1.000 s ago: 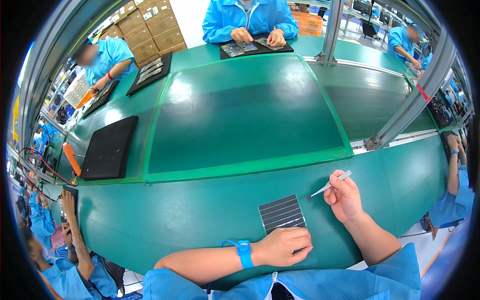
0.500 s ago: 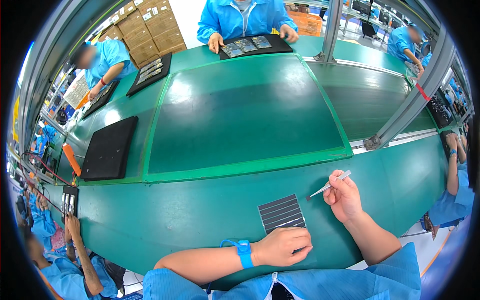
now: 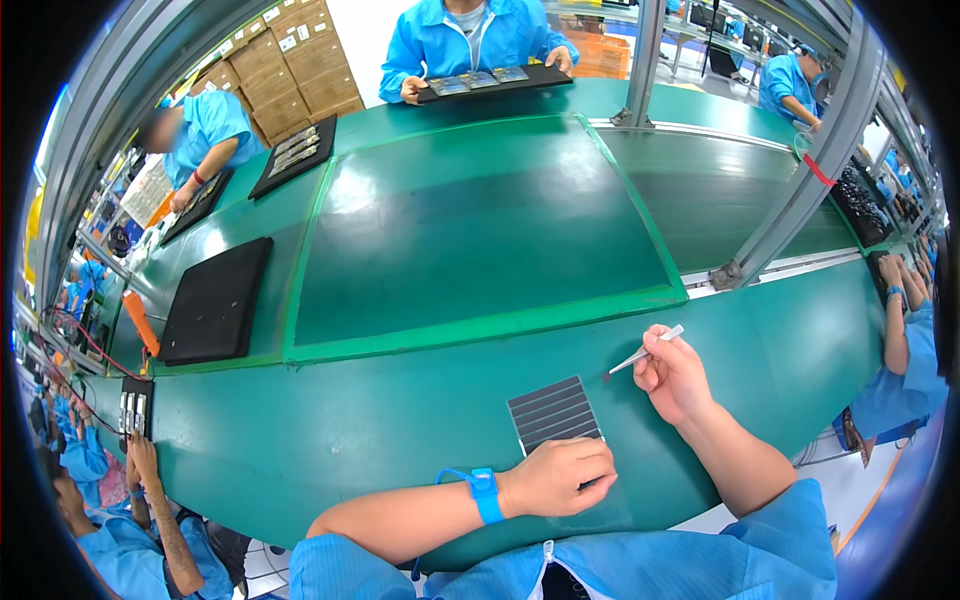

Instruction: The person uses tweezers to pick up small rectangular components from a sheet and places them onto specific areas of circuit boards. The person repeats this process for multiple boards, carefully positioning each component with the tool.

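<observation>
Right hand (image 3: 677, 380): thumb and fingers pinch the tweezers (image 3: 632, 360), points out to your left, just past the sheet's upper right corner. A small dark bit (image 3: 606, 377) sits at the points; too small to tell whether they're gripping it or only touching it.

Left hand (image 3: 562, 478): lies over the near part of the sheet (image 3: 550, 408), fingers curled. Can't tell if it's pinching or just pressing; the palm hides the contact. Sheet is on the bench (image 3: 350, 430) in front of you, dark strips split by pale lines, far part exposed, near part under your hand.

How I'd run it: keep the left hand as the anchor, weight on the near end, fingers off the exposed strips. Light, even squeeze on the tweezers; a bit that small probably flicks off or creases if you clamp hard. Hold it by an edge, not across its face. Keep the points low over the bench so a drop is easy to find, and clear of the sheet so they don't snag a strip. Rest the right forearm if the points shake. Wrist strap (image 3: 485, 495) is on your left wrist; keep its cord off the sheet.
</observation>
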{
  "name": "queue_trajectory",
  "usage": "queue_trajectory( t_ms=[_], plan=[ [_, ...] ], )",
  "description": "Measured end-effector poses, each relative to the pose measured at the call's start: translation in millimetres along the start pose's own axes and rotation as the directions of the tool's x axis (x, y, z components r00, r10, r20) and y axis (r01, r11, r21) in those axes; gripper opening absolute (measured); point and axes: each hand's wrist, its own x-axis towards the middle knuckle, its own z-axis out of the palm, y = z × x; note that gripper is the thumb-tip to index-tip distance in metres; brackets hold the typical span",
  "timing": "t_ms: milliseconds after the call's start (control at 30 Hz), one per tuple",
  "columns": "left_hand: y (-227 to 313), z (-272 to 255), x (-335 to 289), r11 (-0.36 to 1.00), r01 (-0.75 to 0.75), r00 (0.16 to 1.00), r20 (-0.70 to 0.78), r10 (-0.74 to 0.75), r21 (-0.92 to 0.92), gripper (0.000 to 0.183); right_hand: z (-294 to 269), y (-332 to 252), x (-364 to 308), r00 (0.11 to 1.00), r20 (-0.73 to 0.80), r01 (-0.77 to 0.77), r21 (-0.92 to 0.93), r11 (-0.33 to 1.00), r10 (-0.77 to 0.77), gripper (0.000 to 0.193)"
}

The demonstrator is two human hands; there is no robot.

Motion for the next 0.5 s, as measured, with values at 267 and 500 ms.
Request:
queue_trajectory(
  t_ms=[267,500],
  plan=[
    [29.3,-20.0,11.0,0.939,-0.102,0.987,-0.088,0.138,0.329,0.009,-8.1,-10.0,5.5,0.97,-0.078,0.237,0.101,0.966,-0.23,0.011],
    [6.4,-91.8,17.5,0.604,0.263,0.953,-0.3,-0.042,0.752,0.014,-16.0,-19.8,5.7,0.955,-0.133,0.282,0.113,0.953,-0.267,0.012]
  ],
)
